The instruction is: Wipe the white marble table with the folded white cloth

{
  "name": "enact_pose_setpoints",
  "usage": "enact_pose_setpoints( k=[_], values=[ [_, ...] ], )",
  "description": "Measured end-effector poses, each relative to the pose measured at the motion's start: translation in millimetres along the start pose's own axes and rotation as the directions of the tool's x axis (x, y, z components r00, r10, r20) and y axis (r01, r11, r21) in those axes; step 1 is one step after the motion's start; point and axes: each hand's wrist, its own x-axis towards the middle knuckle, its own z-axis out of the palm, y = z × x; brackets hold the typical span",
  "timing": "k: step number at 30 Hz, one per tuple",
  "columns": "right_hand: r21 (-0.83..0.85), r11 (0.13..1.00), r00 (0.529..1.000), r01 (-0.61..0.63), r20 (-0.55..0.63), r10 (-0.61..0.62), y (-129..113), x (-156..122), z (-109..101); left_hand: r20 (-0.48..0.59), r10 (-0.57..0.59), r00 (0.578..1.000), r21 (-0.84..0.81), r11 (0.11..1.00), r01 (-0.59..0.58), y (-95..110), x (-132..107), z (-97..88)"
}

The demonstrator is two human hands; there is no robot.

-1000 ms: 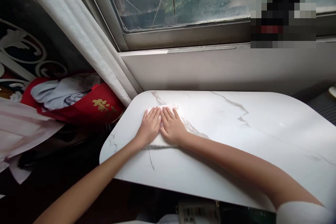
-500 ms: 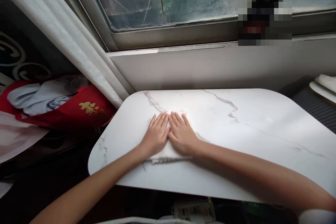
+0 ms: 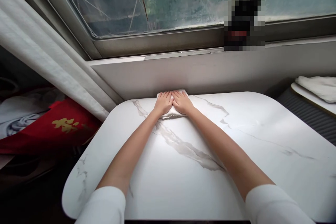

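Note:
A folded white cloth (image 3: 173, 114) lies at the far edge of the white marble-patterned table (image 3: 181, 189), close to the wall. Flat on its left half rests my left hand (image 3: 163, 103), fingers stretched forward. My right hand (image 3: 182, 103) presses down beside it in the same way, and the two hands touch at the thumbs. Both arms reach straight out across the tabletop. Parts of the cloth show around the fingers and below the palms; the rest is hidden under the hands.
Behind the table is a low wall (image 3: 204, 73) beneath a window (image 3: 157, 3). A pale curtain (image 3: 52, 45) hangs at the left, above a red bag (image 3: 78, 126) with clothes in it. Another white cloth (image 3: 320, 87) lies on a board at the right.
Both hands have slid forward with the cloth, from the middle of the table to its far edge. They are still flat on it. The view has shifted too.

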Motion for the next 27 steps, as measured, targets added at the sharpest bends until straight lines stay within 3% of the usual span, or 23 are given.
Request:
enact_pose_setpoints(
  k=[4,7,10,14,17,19,21,23,27],
  values=[
    [-0.018,1.0,1.0,-0.006,-0.009,0.005,-5.6,-20.2,-2.2,0.012,0.002,1.0,0.001,1.0,-0.002,11.4,-16.3,-4.7],
    [-0.037,0.999,1.0,0.019,0.004,-0.019,-10.9,-53.2,-7.7,0.014,0.009,1.0,-0.013,1.0,-0.009,31.3,-44.4,-9.8],
    [-0.061,0.994,0.996,0.089,0.008,-0.088,-17.3,-105.4,-17.2,-0.01,0.031,0.999,-0.035,0.999,-0.031,63.7,-87.8,-17.3],
    [-0.096,0.984,0.989,0.149,0.002,-0.15,-33.4,-196.0,-34.3,-0.025,0.082,0.996,-0.09,0.992,-0.084,114.5,-159.8,-33.4],
    [-0.116,0.98,0.986,0.162,-0.025,-0.165,-48.3,-258.1,-46.8,-0.022,0.179,0.984,-0.135,0.974,-0.18,144.7,-205.5,-46.9],
    [-0.123,0.981,0.986,0.151,-0.045,-0.158,-55.7,-284.8,-52.6,-0.011,0.245,0.969,-0.158,0.957,-0.244,156.5,-223.8,-53.2],
    [-0.116,0.986,0.991,0.119,-0.04,-0.125,-58.3,-294.5,-55.2,0.001,0.277,0.961,-0.172,0.947,-0.273,161.4,-229.0,-55.5],
    [-0.093,0.993,0.997,0.07,-0.004,-0.071,-53.8,-286.0,-54.9,0.008,0.272,0.962,-0.178,0.947,-0.266,160.2,-219.5,-53.0],
    [-0.031,0.998,0.995,-0.056,0.079,0.058,-20.5,-225.6,-49.3,0.019,0.198,0.98,-0.166,0.967,-0.192,146.0,-156.9,-35.9]
  ],
)
